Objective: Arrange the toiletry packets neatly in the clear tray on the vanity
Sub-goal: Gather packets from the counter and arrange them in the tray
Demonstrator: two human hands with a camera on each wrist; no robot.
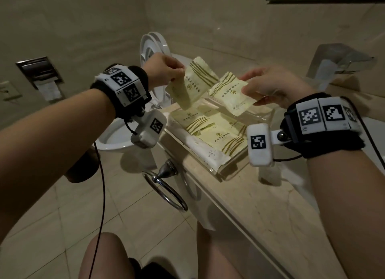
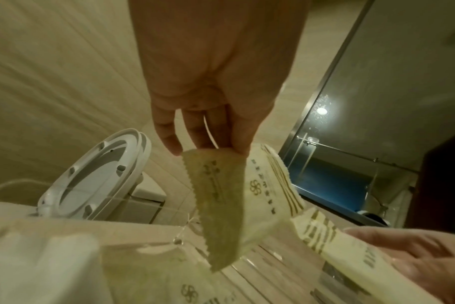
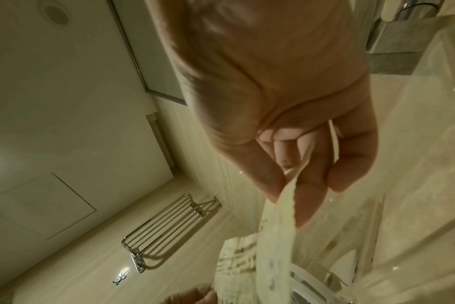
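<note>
Showing only overhead: clear tray (image 1: 226,164) contents

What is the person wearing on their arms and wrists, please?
Both forearms are bare, without sleeves. Each wrist carries a black band topped with white blocks printed with black-and-white square markers. A white camera pod with its own marker hangs under each wrist, and a thin dark cable trails from the left one.

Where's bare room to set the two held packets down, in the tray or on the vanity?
The clear tray is crowded: packets overlap across its near half. Its far end, beneath the left hand's packet and the right hand's packet, looks mostly bare. The vanity top, between tray and near edge, is bare.
</note>
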